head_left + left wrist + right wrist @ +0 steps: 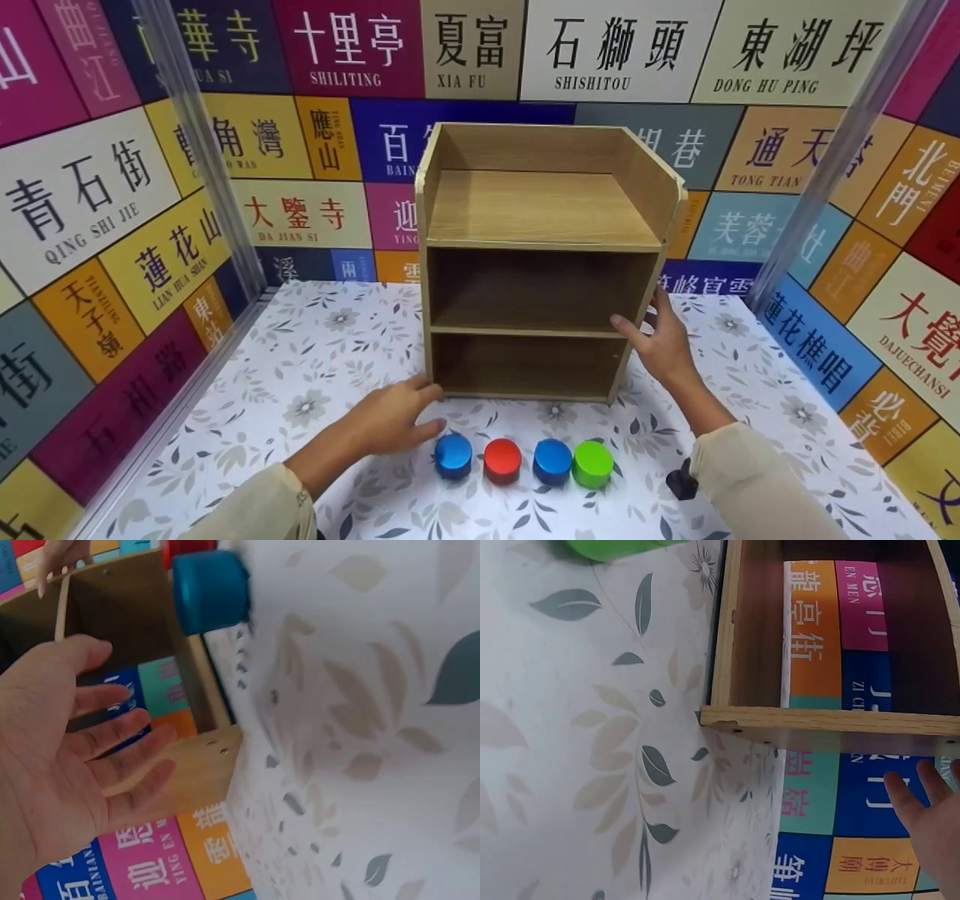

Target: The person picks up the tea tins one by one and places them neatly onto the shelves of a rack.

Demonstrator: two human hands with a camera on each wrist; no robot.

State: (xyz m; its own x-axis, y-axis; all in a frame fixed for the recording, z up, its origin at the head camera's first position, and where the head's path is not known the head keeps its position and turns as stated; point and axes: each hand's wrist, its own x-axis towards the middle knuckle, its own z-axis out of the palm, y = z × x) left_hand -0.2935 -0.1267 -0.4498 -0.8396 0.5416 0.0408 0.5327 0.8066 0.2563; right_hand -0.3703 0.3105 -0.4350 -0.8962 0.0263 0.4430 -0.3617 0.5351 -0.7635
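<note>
Loosely spread and with nothing gripped, the fingers of the left hand [394,414] are held beside the lower left corner of a wooden shelf unit [540,206]. At its right side panel [646,292], the right hand's [664,349] fingers are extended; whether it is touched cannot be told. Before the unit, blue [454,456], red [502,461], blue [553,461] and green cylinders [593,464] are lined up on a floral-patterned desk [352,352].

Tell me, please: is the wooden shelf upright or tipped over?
Upright. In the head view, the wooden shelf stands base-down on the floral cloth, its boards one above another.
</note>
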